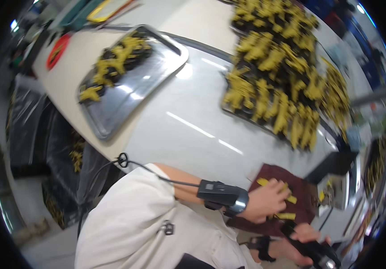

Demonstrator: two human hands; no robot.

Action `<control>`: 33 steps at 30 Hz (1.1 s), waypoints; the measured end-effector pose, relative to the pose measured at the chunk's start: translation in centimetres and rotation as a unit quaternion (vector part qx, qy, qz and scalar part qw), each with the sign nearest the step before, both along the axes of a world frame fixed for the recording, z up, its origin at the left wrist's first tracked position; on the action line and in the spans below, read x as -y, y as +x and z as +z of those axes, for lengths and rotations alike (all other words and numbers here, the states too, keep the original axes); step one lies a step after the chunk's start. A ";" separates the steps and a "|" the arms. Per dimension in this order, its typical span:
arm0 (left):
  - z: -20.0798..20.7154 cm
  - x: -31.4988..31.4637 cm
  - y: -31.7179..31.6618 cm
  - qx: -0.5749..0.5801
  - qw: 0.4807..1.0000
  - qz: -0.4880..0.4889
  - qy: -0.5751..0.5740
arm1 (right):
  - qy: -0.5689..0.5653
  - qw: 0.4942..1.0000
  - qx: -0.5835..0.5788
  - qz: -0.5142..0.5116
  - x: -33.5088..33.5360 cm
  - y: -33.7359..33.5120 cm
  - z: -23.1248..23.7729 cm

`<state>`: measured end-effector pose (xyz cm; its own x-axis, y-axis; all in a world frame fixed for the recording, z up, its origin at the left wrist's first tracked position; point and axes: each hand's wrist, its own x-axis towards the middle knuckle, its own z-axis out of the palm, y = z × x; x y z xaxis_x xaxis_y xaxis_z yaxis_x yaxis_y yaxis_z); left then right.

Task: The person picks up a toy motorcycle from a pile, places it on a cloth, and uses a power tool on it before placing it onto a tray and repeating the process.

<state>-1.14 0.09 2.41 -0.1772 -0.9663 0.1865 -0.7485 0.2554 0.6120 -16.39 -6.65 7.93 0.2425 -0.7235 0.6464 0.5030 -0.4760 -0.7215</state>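
My left hand point(267, 201) lies over a maroon cloth point(269, 172), its fingers curled onto a thin yellow strip point(263, 181). More short yellow strips point(286, 216) show on the cloth beside it. Lower right, my right hand point(304, 237) is wrapped round a long black object point(307, 247) with a shiny grey end; blur hides its kind. A black device point(220, 193) with a cable is strapped to my left wrist, and a black band point(261, 248) circles the right.
A metal tray point(135, 105) holding yellow-and-black bundles stands at the far left of the pale table point(170, 148). Rows of similar bundles point(273, 85) cover the far right. Near my right side stand a dark panel point(332, 170) and a white box point(341, 188). Plastic-lined crates point(29, 130) sit left.
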 end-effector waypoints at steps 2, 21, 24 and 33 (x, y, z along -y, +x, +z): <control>1.8 -2.3 2.4 -0.066 0.996 -0.004 -0.062 | 0.068 0.997 0.042 -0.018 1.8 -0.8 1.5; 9.7 -21.6 24.9 0.256 0.716 0.580 -0.293 | 0.164 0.965 0.015 -0.202 3.5 -1.9 0.5; 12.5 -8.3 21.6 0.146 0.865 0.325 -0.352 | 0.173 0.963 0.026 -0.204 3.5 -2.4 0.2; 5.1 13.5 27.0 0.315 0.925 0.213 0.017 | 0.103 0.976 0.078 -0.176 1.9 -4.7 1.9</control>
